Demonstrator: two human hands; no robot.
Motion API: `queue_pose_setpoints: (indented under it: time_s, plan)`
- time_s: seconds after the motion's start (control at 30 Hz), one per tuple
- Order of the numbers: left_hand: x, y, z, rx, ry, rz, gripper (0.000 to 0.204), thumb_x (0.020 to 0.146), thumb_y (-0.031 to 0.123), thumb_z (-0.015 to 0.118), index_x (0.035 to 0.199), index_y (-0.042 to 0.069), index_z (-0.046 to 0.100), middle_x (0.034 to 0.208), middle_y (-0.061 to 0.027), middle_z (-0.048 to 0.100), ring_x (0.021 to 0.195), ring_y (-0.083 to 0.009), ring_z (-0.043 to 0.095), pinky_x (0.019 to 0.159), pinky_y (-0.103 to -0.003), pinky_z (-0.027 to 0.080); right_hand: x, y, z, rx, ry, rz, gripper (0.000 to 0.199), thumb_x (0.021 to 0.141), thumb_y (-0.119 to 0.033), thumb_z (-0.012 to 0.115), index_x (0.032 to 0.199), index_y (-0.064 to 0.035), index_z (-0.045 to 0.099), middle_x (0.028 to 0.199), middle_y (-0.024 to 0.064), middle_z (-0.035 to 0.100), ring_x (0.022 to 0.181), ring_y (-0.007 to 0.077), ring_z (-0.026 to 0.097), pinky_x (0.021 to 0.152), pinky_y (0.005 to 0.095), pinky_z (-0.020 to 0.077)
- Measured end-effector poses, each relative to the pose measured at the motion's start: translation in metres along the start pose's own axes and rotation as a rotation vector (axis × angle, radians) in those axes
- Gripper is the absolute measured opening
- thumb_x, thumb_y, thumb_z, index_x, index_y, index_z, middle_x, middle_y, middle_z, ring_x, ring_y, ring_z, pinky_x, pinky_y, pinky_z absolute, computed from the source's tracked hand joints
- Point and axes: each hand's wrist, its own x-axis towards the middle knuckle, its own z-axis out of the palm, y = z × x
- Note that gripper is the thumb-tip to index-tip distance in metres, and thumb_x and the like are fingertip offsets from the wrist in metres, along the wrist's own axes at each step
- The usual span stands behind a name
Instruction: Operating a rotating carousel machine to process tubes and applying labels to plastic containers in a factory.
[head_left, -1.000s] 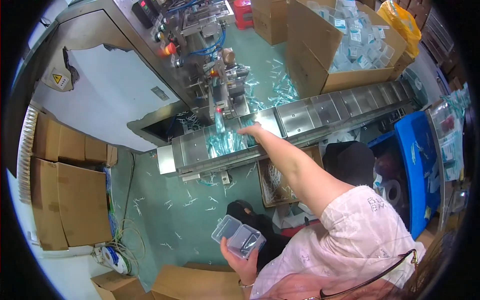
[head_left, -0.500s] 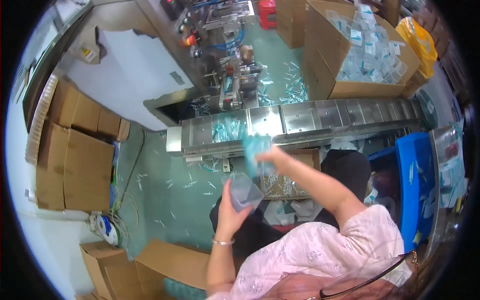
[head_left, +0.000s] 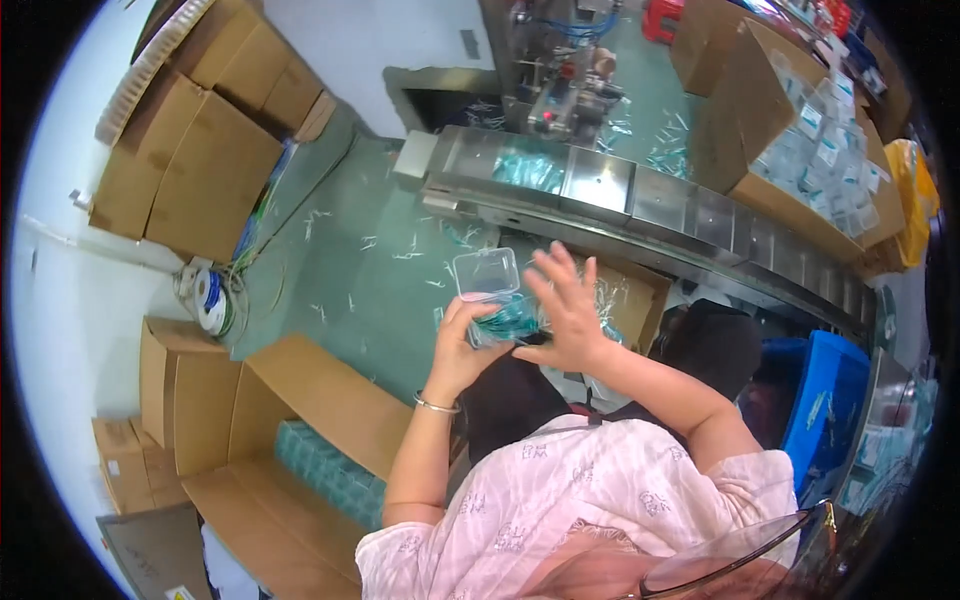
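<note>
My left hand (head_left: pixel 455 355) grips a clear plastic box (head_left: pixel 486 274) in front of my body; its see-through lid stands raised. Inside lies a bunch of thin teal sticks (head_left: pixel 512 317) that look like floss picks. Just right of the box, my right hand (head_left: pixel 570 315) is open with its fingers spread and nothing held in it. Whether its thumb touches the box, I cannot tell. Beyond both hands, a pile of similar teal picks (head_left: pixel 528 170) rests on the metal conveyor (head_left: pixel 600 186).
Machinery (head_left: pixel 572 95) stands behind the conveyor. A big carton (head_left: pixel 745 120) of clear boxes is at the far right, a blue bin (head_left: pixel 828 400) at the right. An open carton (head_left: pixel 325 395) holding filled teal boxes sits lower left. Loose picks litter the green floor (head_left: pixel 340 270).
My right hand has brought teal picks from the conveyor edge into the box and let them go; its fingers are now spread. The view has turned, showing more of the lower left carton.
</note>
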Motion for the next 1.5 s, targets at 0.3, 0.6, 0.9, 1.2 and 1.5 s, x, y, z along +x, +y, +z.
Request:
queue_pose_setpoints:
  time_s: [0.3, 0.6, 0.9, 1.2, 1.5]
  plan:
    - [-0.025, 0.009, -0.012, -0.014, 0.038, -0.168, 0.089, 0.060, 0.002, 0.071, 0.132, 0.004, 0.020, 0.122, -0.0156, 0.041, 0.115, -0.0287, 0.040, 0.095, -0.034, 0.034, 0.020, -0.046, -0.004, 0.052, -0.091, -0.377, 0.059, 0.073, -0.036, 0.060, 0.127, -0.0185, 0.041, 0.136, 0.0051, 0.032, 0.129, 0.0276, 0.023, 0.104, 0.0497, 0.0065]
    - [-0.040, 0.000, -0.009, -0.831, 0.336, -0.405, 0.086, 0.060, -0.004, 0.064, 0.132, 0.007, 0.017, 0.111, -0.0124, 0.047, 0.106, -0.0240, 0.046, 0.091, -0.034, 0.038, 0.017, -0.032, 0.034, 0.324, -0.096, -0.349, 0.057, 0.069, -0.006, 0.060, 0.123, -0.0078, 0.042, 0.126, 0.0152, 0.039, 0.119, 0.0338, 0.034, 0.091, 0.0413, 0.0363]
    - [-0.018, 0.046, -0.047, 0.442, -0.237, 0.010, 0.068, 0.063, 0.008, 0.068, 0.121, 0.004, 0.032, 0.123, -0.0203, 0.032, 0.111, -0.0384, 0.041, 0.088, -0.040, 0.041, 0.014, -0.047, 0.030, 0.590, -0.250, 0.303, 0.082, 0.062, 0.000, 0.066, 0.132, -0.0040, 0.023, 0.100, 0.0125, 0.047, 0.073, 0.0213, 0.054, 0.065, 0.0296, 0.0459]
    - [-0.029, 0.036, -0.044, 0.600, -0.186, -0.227, 0.059, 0.073, 0.020, 0.061, 0.124, 0.011, 0.033, 0.128, -0.0213, 0.028, 0.107, -0.0418, 0.044, 0.085, -0.041, 0.042, 0.002, -0.043, 0.042, 0.408, -0.235, 0.039, 0.082, 0.061, -0.011, 0.072, 0.131, -0.0046, 0.029, 0.120, 0.0125, 0.042, 0.095, 0.0240, 0.047, 0.082, 0.0360, 0.0379]
    - [-0.045, 0.021, -0.037, 0.588, 0.100, -0.368, 0.050, 0.077, 0.018, 0.058, 0.122, 0.012, 0.037, 0.113, -0.0180, 0.043, 0.097, -0.0356, 0.050, 0.079, -0.039, 0.045, 0.005, -0.054, 0.076, -0.054, -0.135, -0.135, 0.082, 0.056, -0.026, 0.073, 0.124, -0.0017, 0.035, 0.112, 0.0124, 0.044, 0.105, 0.0268, 0.042, 0.076, 0.0385, 0.0338]
